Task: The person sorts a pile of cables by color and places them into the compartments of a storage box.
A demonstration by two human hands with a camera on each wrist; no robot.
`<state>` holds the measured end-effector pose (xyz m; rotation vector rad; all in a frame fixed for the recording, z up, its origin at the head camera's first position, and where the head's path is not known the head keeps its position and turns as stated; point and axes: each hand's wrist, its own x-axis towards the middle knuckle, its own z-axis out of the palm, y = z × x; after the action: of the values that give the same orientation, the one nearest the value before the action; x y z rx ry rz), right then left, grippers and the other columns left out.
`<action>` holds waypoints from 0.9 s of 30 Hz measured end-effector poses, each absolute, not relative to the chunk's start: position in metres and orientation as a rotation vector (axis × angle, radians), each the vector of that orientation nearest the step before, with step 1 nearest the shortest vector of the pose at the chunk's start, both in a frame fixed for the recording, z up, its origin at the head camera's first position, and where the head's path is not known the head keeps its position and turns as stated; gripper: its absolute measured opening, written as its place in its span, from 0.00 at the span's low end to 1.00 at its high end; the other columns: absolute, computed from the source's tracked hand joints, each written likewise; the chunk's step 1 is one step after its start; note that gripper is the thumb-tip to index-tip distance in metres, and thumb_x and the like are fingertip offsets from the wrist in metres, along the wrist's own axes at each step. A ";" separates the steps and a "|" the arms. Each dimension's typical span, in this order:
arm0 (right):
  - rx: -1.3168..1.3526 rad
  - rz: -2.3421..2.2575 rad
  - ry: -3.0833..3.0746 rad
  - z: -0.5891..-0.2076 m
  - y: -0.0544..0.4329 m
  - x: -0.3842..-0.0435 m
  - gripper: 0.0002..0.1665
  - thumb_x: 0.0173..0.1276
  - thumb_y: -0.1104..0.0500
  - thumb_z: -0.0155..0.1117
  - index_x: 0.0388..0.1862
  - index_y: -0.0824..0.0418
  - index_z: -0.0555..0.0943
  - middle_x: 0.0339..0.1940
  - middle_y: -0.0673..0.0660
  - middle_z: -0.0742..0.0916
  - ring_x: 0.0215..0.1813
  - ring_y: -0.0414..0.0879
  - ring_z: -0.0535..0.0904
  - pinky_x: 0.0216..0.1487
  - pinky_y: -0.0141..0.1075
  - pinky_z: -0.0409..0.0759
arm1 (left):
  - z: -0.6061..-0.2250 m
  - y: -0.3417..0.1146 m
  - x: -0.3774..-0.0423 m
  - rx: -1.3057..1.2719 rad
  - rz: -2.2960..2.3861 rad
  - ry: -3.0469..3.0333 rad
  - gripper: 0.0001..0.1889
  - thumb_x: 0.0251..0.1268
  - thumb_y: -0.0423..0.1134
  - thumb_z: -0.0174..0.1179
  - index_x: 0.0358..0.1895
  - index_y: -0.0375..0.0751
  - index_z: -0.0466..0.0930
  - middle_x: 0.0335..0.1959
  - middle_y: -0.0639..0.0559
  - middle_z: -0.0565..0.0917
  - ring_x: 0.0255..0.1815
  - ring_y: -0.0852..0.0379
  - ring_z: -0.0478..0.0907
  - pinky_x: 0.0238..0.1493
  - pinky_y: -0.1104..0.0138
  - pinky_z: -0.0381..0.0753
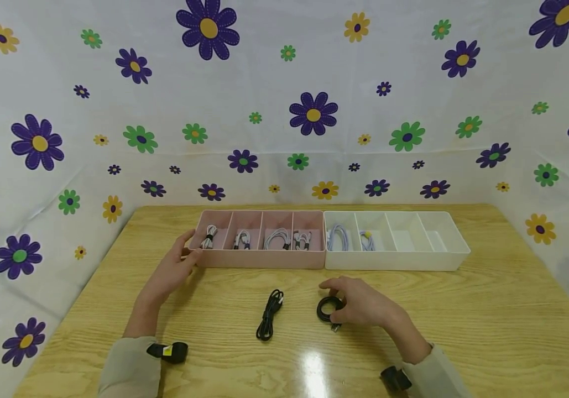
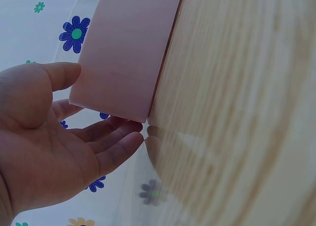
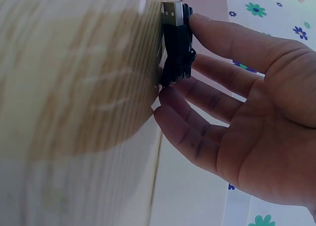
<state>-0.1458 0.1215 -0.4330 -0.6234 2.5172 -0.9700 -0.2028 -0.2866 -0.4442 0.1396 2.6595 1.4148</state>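
Observation:
At the left end of a pink divided box (image 1: 259, 259), my left hand (image 1: 173, 271) touches the corner, thumb on the front and fingers along the end wall; the left wrist view shows these fingers (image 2: 121, 152) loosely extended. My right hand (image 1: 364, 303) reaches over a coiled black USB cable (image 1: 325, 314) on the table, thumb at its near side and fingers spread past its far side. Its metal plug (image 3: 173, 12) shows in the right wrist view. A second black cable (image 1: 267, 318), bundled lengthwise, lies between the hands.
A white divided box (image 1: 393, 261) adjoins the pink one's right end. White cables (image 1: 276, 237) are in the pink compartments; lilac cables (image 1: 338, 236) are in two white compartments. Flowered cloth (image 1: 264, 72) surrounds the wooden table (image 1: 493, 309) at the back and sides.

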 end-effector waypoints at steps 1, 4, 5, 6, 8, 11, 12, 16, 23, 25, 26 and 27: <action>-0.619 -0.970 2.519 -0.433 0.122 -0.146 0.35 0.56 0.67 0.74 0.64 0.65 0.76 0.47 0.58 0.84 0.46 0.47 0.77 0.48 0.47 0.78 | -0.444 -0.287 -0.203 0.139 1.413 2.661 0.36 0.80 0.52 0.44 0.81 0.44 0.41 0.69 0.28 0.63 0.67 0.34 0.65 0.60 0.47 0.73; -0.614 -0.969 2.527 -0.434 0.122 -0.146 0.34 0.56 0.67 0.74 0.64 0.65 0.76 0.47 0.58 0.84 0.45 0.47 0.77 0.48 0.47 0.78 | -0.445 -0.286 -0.203 0.139 1.413 2.660 0.36 0.80 0.52 0.44 0.81 0.44 0.41 0.69 0.28 0.64 0.67 0.34 0.66 0.60 0.48 0.73; -0.615 -0.969 2.529 -0.434 0.122 -0.146 0.34 0.56 0.68 0.74 0.64 0.65 0.76 0.47 0.58 0.84 0.45 0.47 0.77 0.48 0.47 0.78 | -0.445 -0.286 -0.203 0.141 1.415 2.658 0.36 0.80 0.52 0.44 0.81 0.44 0.41 0.69 0.29 0.64 0.67 0.34 0.66 0.59 0.48 0.73; -0.617 -0.969 2.532 -0.434 0.122 -0.146 0.34 0.56 0.68 0.74 0.64 0.65 0.77 0.47 0.58 0.84 0.45 0.47 0.77 0.49 0.47 0.78 | -0.445 -0.286 -0.203 0.143 1.419 2.655 0.36 0.80 0.52 0.44 0.81 0.43 0.40 0.69 0.29 0.64 0.67 0.34 0.66 0.59 0.48 0.73; -0.616 -0.972 2.533 -0.433 0.121 -0.146 0.34 0.56 0.68 0.74 0.63 0.65 0.77 0.47 0.58 0.84 0.45 0.47 0.77 0.49 0.47 0.78 | -0.444 -0.286 -0.203 0.144 1.423 2.652 0.36 0.80 0.52 0.44 0.81 0.43 0.40 0.68 0.29 0.64 0.66 0.35 0.66 0.59 0.48 0.73; -0.610 -0.980 2.533 -0.433 0.121 -0.145 0.34 0.56 0.68 0.74 0.63 0.65 0.77 0.47 0.58 0.84 0.45 0.48 0.77 0.49 0.47 0.78 | -0.444 -0.286 -0.203 0.142 1.423 2.649 0.36 0.80 0.52 0.44 0.81 0.43 0.40 0.68 0.29 0.64 0.66 0.35 0.66 0.59 0.48 0.73; -0.605 -0.981 2.534 -0.433 0.121 -0.145 0.34 0.56 0.69 0.74 0.63 0.65 0.77 0.47 0.58 0.84 0.45 0.48 0.77 0.49 0.47 0.78 | -0.444 -0.286 -0.203 0.139 1.419 2.651 0.36 0.80 0.52 0.44 0.81 0.44 0.40 0.68 0.29 0.65 0.66 0.35 0.66 0.59 0.48 0.73; -0.604 -0.981 2.544 -0.433 0.120 -0.146 0.34 0.55 0.69 0.75 0.63 0.64 0.77 0.46 0.58 0.83 0.44 0.48 0.77 0.49 0.46 0.78 | -0.445 -0.287 -0.203 0.123 1.406 2.658 0.36 0.80 0.53 0.44 0.81 0.45 0.41 0.67 0.30 0.65 0.65 0.36 0.67 0.58 0.51 0.73; -0.621 -0.955 2.578 -0.432 0.121 -0.146 0.35 0.53 0.68 0.77 0.62 0.65 0.77 0.40 0.56 0.81 0.42 0.47 0.76 0.48 0.44 0.78 | -0.444 -0.287 -0.202 0.125 1.404 2.657 0.36 0.80 0.53 0.44 0.81 0.45 0.41 0.67 0.30 0.65 0.65 0.36 0.67 0.58 0.52 0.72; -0.617 -0.950 2.595 -0.432 0.121 -0.145 0.35 0.52 0.67 0.77 0.61 0.65 0.77 0.42 0.57 0.81 0.44 0.48 0.76 0.48 0.44 0.77 | -0.443 -0.287 -0.202 0.134 1.418 2.652 0.36 0.80 0.53 0.44 0.81 0.44 0.41 0.67 0.29 0.65 0.65 0.36 0.67 0.57 0.51 0.73; -0.613 -0.948 2.603 -0.432 0.121 -0.144 0.35 0.52 0.67 0.77 0.60 0.65 0.77 0.43 0.58 0.80 0.45 0.49 0.76 0.48 0.45 0.77 | -0.443 -0.287 -0.202 0.139 1.426 2.649 0.36 0.80 0.53 0.44 0.81 0.44 0.41 0.67 0.29 0.65 0.64 0.36 0.67 0.57 0.50 0.73; -0.609 -0.947 2.609 -0.432 0.122 -0.144 0.34 0.52 0.66 0.77 0.60 0.65 0.78 0.44 0.59 0.80 0.47 0.50 0.76 0.48 0.45 0.77 | -0.443 -0.287 -0.202 0.143 1.432 2.646 0.36 0.80 0.52 0.45 0.81 0.44 0.41 0.67 0.29 0.65 0.64 0.36 0.67 0.57 0.50 0.73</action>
<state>-0.1440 0.1216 -0.4317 -0.6089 2.6093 -0.9466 -0.2020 -0.2867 -0.4430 0.1433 2.6455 1.4325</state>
